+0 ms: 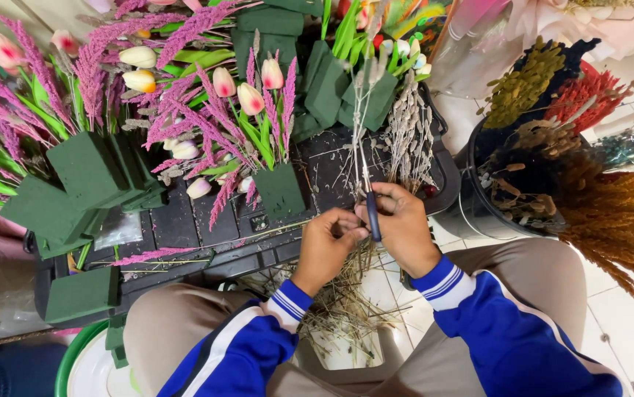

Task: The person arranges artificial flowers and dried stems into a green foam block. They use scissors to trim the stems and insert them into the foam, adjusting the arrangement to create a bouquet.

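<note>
Sprawling across the upper left, a black tray [184, 220] carries green foam blocks [89, 170] stuck with tulips [251, 98] and pink plumes [184, 110]. A dark bucket [471, 209] of dried stems sits to the right, beside rust-coloured grass [611, 220]. Stem trimmings [342, 301] litter the tiled floor between the knees. Over them a thin bunch of pale dried sprigs [409, 136] rises from the hands, its stalks gathered at the tray's near edge. The left hand [328, 242] is closed around the lower stalks. The right hand [403, 224] is closed on blue-handled scissors [372, 213], blades pointing up along the stalks; whether the blades are parted I cannot tell. With the left fingertips [353, 234] touching the scissors, a cut could nick them if the grip slips. Brittle sprigs may also shed or snap if squeezed hard.
</note>
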